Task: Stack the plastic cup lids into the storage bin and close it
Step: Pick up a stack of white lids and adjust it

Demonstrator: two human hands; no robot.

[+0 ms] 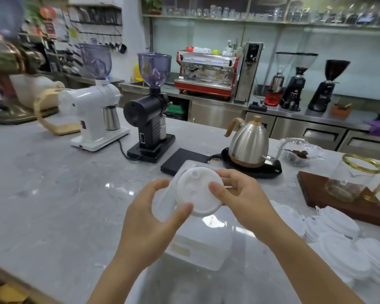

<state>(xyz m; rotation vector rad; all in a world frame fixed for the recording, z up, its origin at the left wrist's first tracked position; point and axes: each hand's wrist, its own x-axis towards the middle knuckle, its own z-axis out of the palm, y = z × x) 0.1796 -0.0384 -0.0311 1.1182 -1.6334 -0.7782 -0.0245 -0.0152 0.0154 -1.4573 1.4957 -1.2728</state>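
Note:
I hold a round white plastic cup lid (195, 189) in front of me with both hands, tilted toward the camera. My left hand (154, 218) grips its lower left edge and my right hand (239, 198) pinches its right edge. Directly beneath the lid stands a translucent plastic storage bin (204, 244) on the marble counter, its top open. More white cup lids (342, 244) lie in overlapping heaps on the counter at the right, beside my right forearm. Whether the bin holds lids is hidden by my hands.
Behind the bin sit a black scale (182, 160) and a steel gooseneck kettle (248, 143) on a black base. A white grinder (94, 113) and a black grinder (151, 119) stand at the back left. A wooden pour-over stand (342, 194) is at the right.

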